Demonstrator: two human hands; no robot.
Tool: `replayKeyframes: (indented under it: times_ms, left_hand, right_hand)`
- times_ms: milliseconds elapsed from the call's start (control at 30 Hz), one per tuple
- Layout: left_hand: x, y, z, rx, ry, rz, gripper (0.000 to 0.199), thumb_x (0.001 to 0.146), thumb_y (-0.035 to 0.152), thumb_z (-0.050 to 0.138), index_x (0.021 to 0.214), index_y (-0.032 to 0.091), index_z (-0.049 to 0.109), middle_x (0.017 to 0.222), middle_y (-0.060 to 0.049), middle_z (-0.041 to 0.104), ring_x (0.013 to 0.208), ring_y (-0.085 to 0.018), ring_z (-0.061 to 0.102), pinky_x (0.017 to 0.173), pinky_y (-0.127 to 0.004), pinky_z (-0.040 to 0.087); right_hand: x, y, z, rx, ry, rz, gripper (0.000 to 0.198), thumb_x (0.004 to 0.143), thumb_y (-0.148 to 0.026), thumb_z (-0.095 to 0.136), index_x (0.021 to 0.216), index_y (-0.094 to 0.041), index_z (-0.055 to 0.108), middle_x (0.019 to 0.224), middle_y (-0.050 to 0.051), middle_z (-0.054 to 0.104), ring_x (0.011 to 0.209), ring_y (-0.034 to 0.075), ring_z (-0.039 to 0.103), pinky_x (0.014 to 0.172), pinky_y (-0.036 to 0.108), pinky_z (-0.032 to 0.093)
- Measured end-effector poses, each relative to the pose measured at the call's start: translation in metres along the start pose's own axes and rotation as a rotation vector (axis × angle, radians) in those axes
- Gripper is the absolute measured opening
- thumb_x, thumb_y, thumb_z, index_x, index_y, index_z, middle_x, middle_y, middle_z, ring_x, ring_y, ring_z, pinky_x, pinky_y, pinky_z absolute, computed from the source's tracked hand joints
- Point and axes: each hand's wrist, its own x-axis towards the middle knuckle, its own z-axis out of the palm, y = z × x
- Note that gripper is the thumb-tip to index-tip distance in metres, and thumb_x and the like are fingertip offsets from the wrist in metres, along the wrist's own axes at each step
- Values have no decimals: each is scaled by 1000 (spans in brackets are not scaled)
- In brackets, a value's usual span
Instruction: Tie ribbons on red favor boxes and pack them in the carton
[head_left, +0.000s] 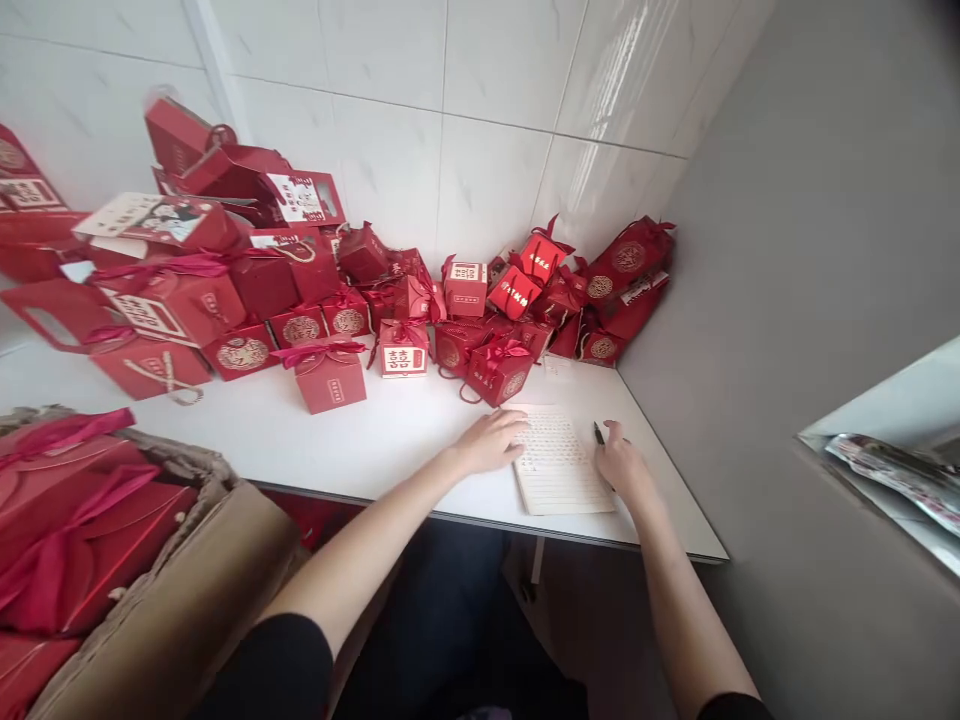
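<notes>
White lined notepad (559,462), light and flexible, lies pinned under the flat-spread left hand (491,440); right hand (621,462) pinches a pen (599,433) beside it.

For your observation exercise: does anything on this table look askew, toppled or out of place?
Yes. The red gift boxes against the wall lie in a jumbled heap, several tipped or stacked crookedly. The notebook under the left hand lies flat and tidy.
</notes>
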Motion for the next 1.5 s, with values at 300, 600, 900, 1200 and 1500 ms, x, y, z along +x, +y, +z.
replayKeyframes:
  times_ms: [300,600,900,1200,1500]
  left_hand:
    - [-1,-9,27,-33,-79,-102,35,86,35,50,117,21,58,131,-6,52,123,-22,44,102,-38,32]
    - [-1,-7,28,-11,-95,-107,36,87,34,49,119,20,56,132,-7,50,123,-21,43,102,-36,30]
    - [-1,-7,29,-9,-97,-103,36,87,35,49,120,20,55,132,-6,50,124,-21,41,103,-36,29]
    - [-1,-6,27,-2,-128,-115,39,87,35,49,123,20,54,134,-5,48,125,-21,40,103,-35,29]
    - [-1,-7,29,0,-105,-106,38,87,35,49,121,20,55,133,-5,49,125,-21,40,103,-36,30]
  right_hand:
    - [-26,-12,-8,1139,-219,8,35,60,-42,67,82,-20,51,62,2,57,53,17,53,48,25,42]
    - [-48,-27,34,940,-99,-66,49,78,-69,50,83,-20,56,72,5,63,60,19,55,57,30,45]
    - [-50,-30,31,574,-52,-147,41,78,-47,55,51,-21,39,47,-3,47,46,12,39,51,26,33]
    - [-50,-31,31,543,-75,-147,36,74,-42,55,49,-20,41,47,-2,48,47,12,38,50,25,31]
    - [-52,-32,29,532,-30,-118,32,71,-37,51,47,-20,38,44,-4,43,46,11,34,49,25,29]
